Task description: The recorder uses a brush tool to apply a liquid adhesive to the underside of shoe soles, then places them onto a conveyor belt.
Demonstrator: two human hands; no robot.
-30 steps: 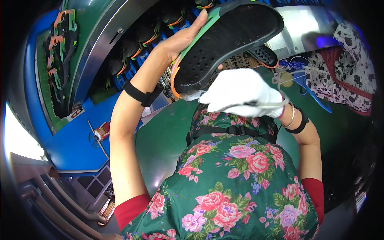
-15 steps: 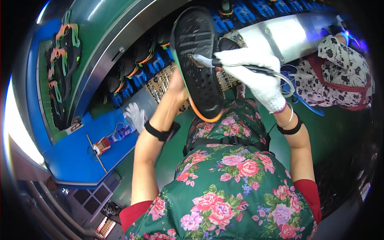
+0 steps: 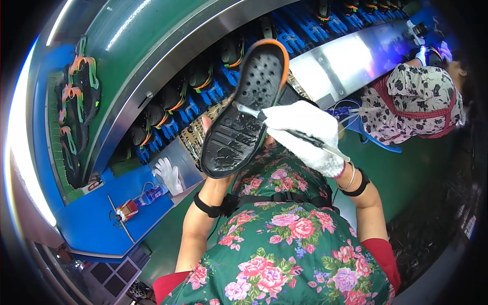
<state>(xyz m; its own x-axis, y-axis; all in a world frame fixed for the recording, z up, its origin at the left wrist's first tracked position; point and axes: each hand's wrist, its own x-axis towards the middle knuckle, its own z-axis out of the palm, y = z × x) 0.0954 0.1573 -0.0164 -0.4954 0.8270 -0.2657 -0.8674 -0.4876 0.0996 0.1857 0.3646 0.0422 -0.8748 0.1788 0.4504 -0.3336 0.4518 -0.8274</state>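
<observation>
A black shoe sole [image 3: 231,140] with an orange rim at its far end is held up in front of me, its upper side facing me, with holes in its far half and ridges nearer me. Wet, shiny streaks cover it. My left hand [image 3: 206,123] grips it from behind; most of its fingers are hidden. My right hand [image 3: 304,133], in a white knit glove, is closed around a brush [image 3: 251,112] with a dark handle and a pale tube. The brush tip touches the sole near its middle. Another dark sole [image 3: 291,95] lies partly hidden behind.
Beyond is a conveyor line with black shoes on blue holders [image 3: 190,109]. On the left, a blue table [image 3: 91,216] bears a white glove [image 3: 169,175], a plastic bottle [image 3: 152,194] and a red container [image 3: 127,209]. A co-worker in a patterned garment [image 3: 419,101] sits at the right.
The sole has been turned end for end, its orange end now far from me. My right hand and the brush have moved slightly left and nearer to me.
</observation>
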